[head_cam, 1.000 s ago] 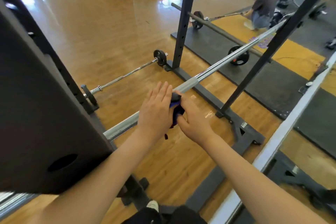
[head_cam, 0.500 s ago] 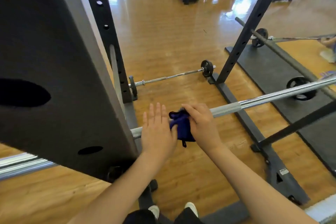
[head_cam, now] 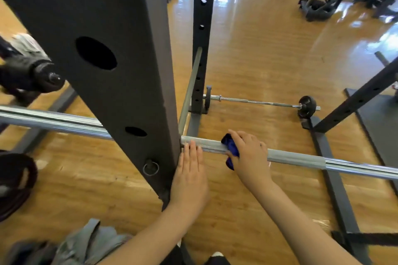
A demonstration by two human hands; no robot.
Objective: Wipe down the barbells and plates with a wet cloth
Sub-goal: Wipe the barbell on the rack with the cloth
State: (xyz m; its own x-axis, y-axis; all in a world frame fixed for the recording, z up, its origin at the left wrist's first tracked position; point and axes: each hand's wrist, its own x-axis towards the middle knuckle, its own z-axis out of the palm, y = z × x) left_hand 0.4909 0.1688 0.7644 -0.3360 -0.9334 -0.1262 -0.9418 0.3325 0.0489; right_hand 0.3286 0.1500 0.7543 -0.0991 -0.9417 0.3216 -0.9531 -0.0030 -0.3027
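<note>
Slid leftward along bar [head_cam: 301,158] at frame centre: right hand [head_cam: 251,155] gripping blue cloth [head_cam: 231,146]; left hand [head_cam: 190,170] flat, fingers straight, beside upright [head_cam: 120,49]. Risk: knuckles striking upright.

your right hand [head_cam: 249,153] grips the blue cloth [head_cam: 230,146] around the racked barbell [head_cam: 301,160]. your left hand [head_cam: 189,170] lies flat beside the rack upright [head_cam: 120,49].

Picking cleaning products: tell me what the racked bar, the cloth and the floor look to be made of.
Bar: metal, likely chromed steel; mirror streaks, with a duller grey section near the rack.
Cloth: soft blue fabric, bunched in folds; weave unclear.
Floor: wood or wood-look planks, glossy; it shows grain and window glare.
</note>
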